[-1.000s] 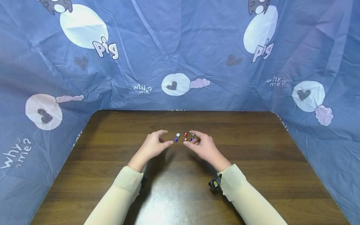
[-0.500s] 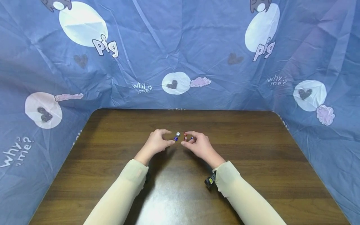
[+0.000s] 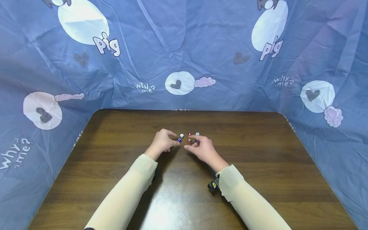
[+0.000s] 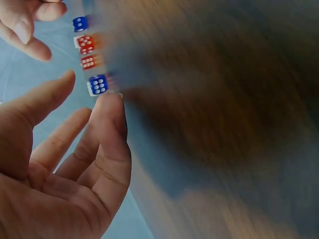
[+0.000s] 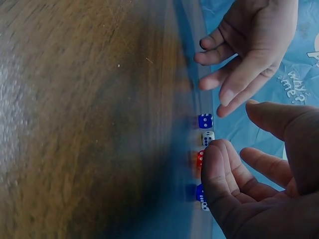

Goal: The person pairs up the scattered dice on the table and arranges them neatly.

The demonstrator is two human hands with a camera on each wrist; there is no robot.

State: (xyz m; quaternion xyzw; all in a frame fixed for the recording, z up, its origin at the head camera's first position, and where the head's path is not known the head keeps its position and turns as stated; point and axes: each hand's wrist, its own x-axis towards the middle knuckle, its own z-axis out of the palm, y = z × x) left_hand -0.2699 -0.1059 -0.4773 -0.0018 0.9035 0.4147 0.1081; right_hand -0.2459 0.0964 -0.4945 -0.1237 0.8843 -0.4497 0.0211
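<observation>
Six-sided dice stand in a small group on the table in the head view. On the left are a white die (image 3: pixel 181 136) and a blue die (image 3: pixel 179 140); in the middle, a red die (image 3: pixel 189 134) lies behind another red die (image 3: pixel 189 141). Past my right fingers are a second white die (image 3: pixel 197 134) and a partly hidden blue die (image 3: pixel 196 140). My left hand (image 3: pixel 163 141) has its thumb and index finger apart beside the left pair, holding nothing. My right hand (image 3: pixel 205 150) also has thumb and index finger apart, close to the red dice; contact is unclear.
The brown wooden table (image 3: pixel 244 134) reaches out to both sides and in front of the dice. A blue printed cloth (image 3: pixel 184 48) hangs behind it and along the sides. A dark strap device (image 3: pixel 212 186) sits on my right wrist.
My left hand has moved right and slightly away from me, close to the left dice. My right hand has shifted a little left, uncovering the right white die. The dice keep their arrangement.
</observation>
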